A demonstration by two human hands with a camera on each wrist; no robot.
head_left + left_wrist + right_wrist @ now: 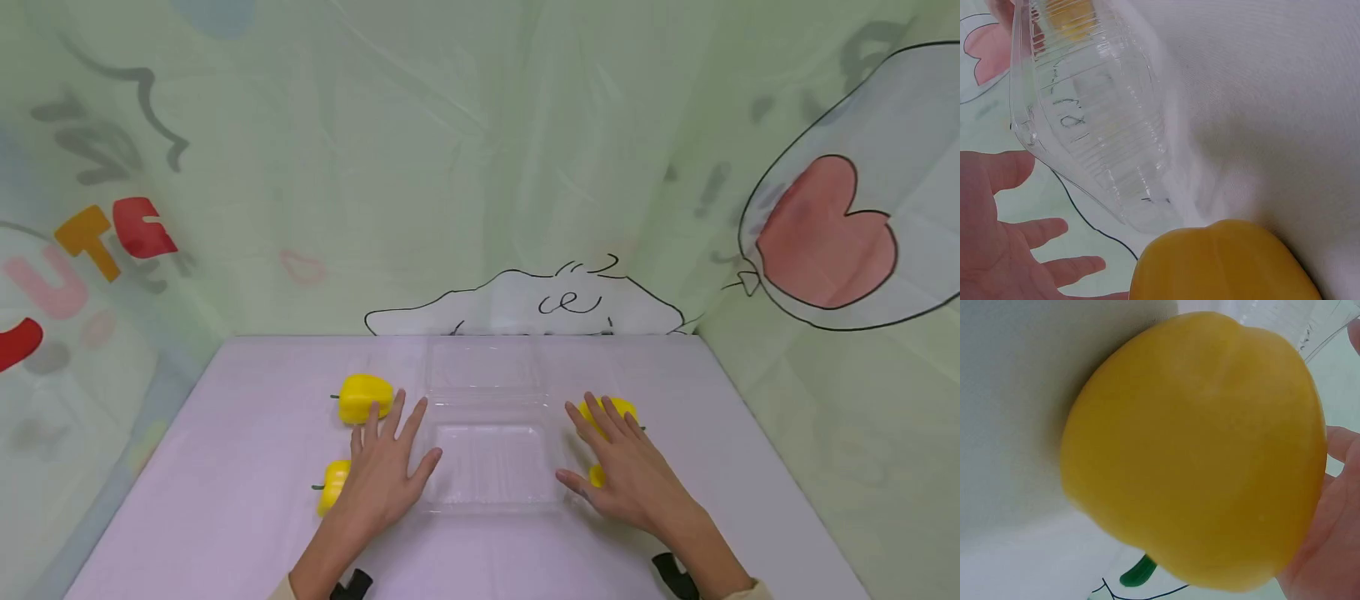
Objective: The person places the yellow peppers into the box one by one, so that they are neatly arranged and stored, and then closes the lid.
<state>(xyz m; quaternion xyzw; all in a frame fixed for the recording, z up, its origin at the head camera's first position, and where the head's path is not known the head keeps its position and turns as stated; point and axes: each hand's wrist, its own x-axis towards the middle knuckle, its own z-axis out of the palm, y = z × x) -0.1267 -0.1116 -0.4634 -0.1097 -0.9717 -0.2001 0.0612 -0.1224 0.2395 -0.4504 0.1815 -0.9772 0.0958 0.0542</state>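
A clear plastic clamshell box (487, 507) lies on the table with its lid (486, 390) folded back. My left hand (382, 483) hovers left of the box, fingers spread and holding nothing. Two yellow bell peppers are on that side: the far one (362, 398) just beyond the fingertips, the near one (333, 487) partly behind the hand. Over on the right, my right hand (633, 482) is likewise spread, with nothing in its grasp. It partly covers a far yellow pepper (624, 407) and a near one (596, 476). A yellow pepper (1197, 450) fills much of the right wrist view.
The pale table (225, 500) ends at a printed cloth backdrop (450, 167), which also hangs at both sides. Black straps or mounts show at the left wrist (352, 586) and right wrist (673, 575).
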